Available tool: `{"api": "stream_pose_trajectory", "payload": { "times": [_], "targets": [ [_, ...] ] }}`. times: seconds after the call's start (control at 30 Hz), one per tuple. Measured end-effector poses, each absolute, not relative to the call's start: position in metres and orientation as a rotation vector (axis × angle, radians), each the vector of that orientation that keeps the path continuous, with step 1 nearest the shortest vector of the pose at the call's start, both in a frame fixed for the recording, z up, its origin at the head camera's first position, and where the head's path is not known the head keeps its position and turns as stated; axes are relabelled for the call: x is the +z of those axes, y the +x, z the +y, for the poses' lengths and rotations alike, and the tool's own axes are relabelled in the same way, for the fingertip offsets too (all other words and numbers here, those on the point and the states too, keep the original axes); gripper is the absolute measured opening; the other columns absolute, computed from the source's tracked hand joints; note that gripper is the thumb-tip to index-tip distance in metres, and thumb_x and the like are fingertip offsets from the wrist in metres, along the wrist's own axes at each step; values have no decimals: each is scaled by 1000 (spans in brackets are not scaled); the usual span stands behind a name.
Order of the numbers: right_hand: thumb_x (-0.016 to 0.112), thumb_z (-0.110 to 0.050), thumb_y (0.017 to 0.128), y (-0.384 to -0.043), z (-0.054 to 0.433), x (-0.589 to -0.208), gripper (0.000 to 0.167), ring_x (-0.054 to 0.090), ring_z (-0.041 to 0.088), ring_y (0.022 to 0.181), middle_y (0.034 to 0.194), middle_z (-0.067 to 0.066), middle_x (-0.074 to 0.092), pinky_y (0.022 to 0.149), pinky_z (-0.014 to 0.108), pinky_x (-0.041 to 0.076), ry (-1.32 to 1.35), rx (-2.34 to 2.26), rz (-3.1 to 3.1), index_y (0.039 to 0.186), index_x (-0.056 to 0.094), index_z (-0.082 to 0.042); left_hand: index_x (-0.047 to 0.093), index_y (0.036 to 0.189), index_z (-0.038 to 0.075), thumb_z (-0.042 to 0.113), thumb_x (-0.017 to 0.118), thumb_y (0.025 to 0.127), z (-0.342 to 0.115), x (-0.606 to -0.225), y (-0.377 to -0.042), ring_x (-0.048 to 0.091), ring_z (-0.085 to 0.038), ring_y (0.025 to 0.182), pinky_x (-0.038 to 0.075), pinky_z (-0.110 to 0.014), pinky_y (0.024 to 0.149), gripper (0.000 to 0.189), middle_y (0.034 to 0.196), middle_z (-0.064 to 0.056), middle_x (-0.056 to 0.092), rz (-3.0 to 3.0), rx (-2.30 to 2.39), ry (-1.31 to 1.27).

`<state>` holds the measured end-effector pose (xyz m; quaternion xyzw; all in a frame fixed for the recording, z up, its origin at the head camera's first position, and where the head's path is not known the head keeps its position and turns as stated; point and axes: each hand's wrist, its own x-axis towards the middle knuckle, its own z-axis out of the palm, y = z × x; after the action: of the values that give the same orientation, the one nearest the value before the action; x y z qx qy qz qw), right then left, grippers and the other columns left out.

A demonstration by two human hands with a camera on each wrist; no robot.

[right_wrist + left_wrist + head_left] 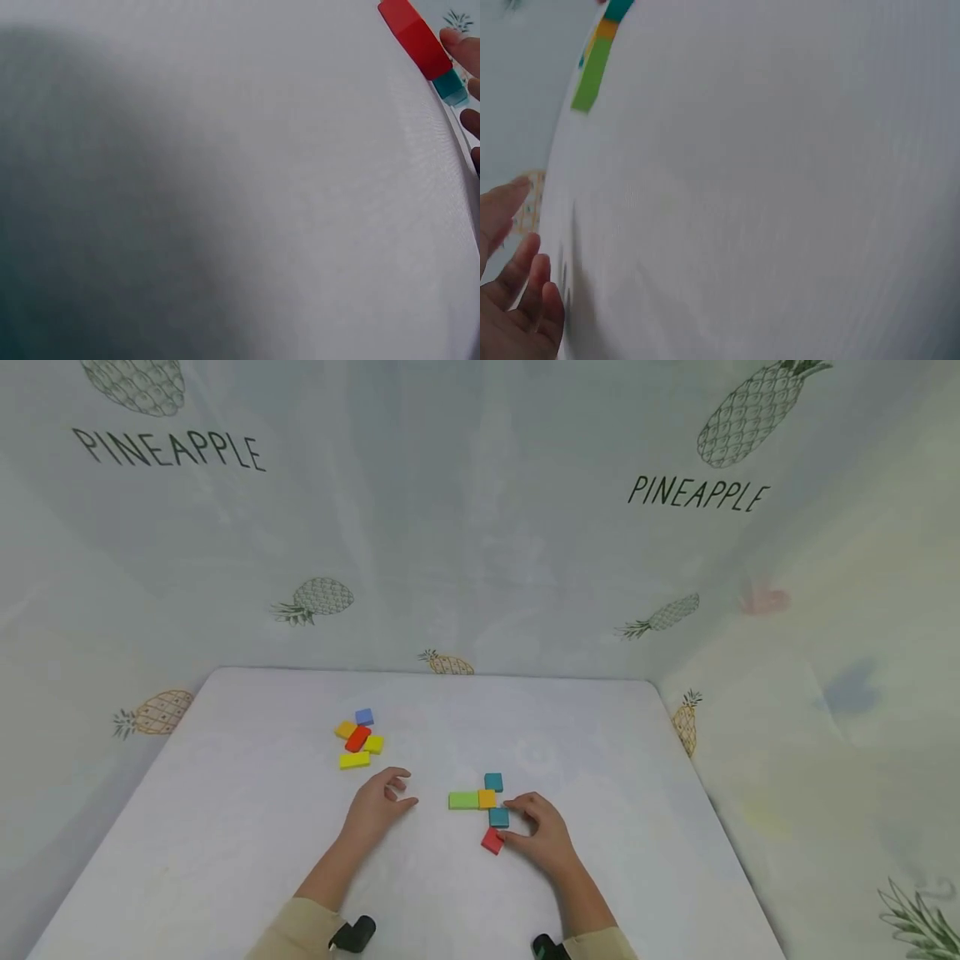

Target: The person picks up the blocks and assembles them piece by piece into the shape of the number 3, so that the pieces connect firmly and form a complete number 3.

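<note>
On the white table a light green block [463, 801] lies end to end with an orange block [487, 799]. One teal block [493, 782] sits just beyond the orange one and another teal block [498, 817] on its near side. A red block [492, 841] lies tilted at the near teal block's lower edge. My right hand [546, 837] is right beside these, thumb tip at the red block and index finger near the orange one, fingers loosely bent. My left hand [372, 806] is left of the green block, thumb and fingers apart, holding nothing.
Farther left on the table is a loose group: a blue block [364, 717], an orange block [346, 729], a red block [358, 739] and two yellow blocks, one square [373, 744], one longer [355, 761]. A pineapple-print curtain [480, 527] hangs behind the table.
</note>
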<state>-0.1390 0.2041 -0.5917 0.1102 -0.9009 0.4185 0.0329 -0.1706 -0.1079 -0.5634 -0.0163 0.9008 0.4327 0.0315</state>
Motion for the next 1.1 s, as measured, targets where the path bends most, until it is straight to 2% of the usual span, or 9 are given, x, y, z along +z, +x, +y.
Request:
{"api": "stream_pose_trajectory", "payload": {
  "times": [0.33, 0.5, 0.6, 0.83, 0.97, 1.1],
  "targets": [
    [81, -44, 77, -137, 205, -590, 40, 52, 8, 91, 104, -17, 57, 78, 27, 49, 335, 1280, -2777, 112, 70, -29, 64, 120, 5, 15, 80, 81, -158, -561, -185, 53, -23, 83, 45, -35, 73, 43, 95, -9, 59, 2932, 1334, -142],
    [80, -46, 77, -136, 203, -588, 41, 51, 9, 92, 105, -17, 56, 79, 28, 49, 303, 1297, -2795, 113, 69, -30, 62, 125, 5, 16, 79, 82, -173, -563, -191, 50, -25, 82, 43, -35, 68, 48, 96, -12, 53, 3004, 1250, -198],
    [80, -47, 77, -135, 203, -587, 42, 51, 10, 92, 105, -16, 56, 80, 28, 50, 287, 1302, -2807, 113, 69, -30, 60, 128, 5, 17, 78, 83, -178, -567, -193, 48, -26, 84, 42, -36, 67, 50, 102, -15, 49, 3023, 1193, -224],
    [81, -45, 76, -134, 204, -591, 40, 53, 8, 95, 105, -18, 57, 83, 28, 49, 270, 1321, -2803, 112, 69, -32, 60, 128, 4, 17, 77, 84, -183, -568, -195, 50, -31, 88, 48, -42, 75, 49, 115, -22, 47, 3024, 1143, -259],
    [81, -43, 77, -132, 203, -589, 39, 53, 9, 93, 104, -16, 57, 81, 27, 50, 283, 1334, -2786, 112, 70, -29, 60, 127, 3, 17, 76, 84, -186, -569, -198, 51, -33, 91, 48, -46, 78, 49, 115, -24, 48, 3031, 1097, -253],
    [81, -41, 77, -133, 202, -587, 39, 53, 11, 91, 104, -14, 58, 79, 27, 50, 299, 1339, -2776, 113, 70, -27, 61, 126, 3, 17, 76, 84, -187, -570, -202, 52, -36, 99, 47, -50, 86, 47, 116, -23, 49, 3033, 1050, -258]
  ]
}}
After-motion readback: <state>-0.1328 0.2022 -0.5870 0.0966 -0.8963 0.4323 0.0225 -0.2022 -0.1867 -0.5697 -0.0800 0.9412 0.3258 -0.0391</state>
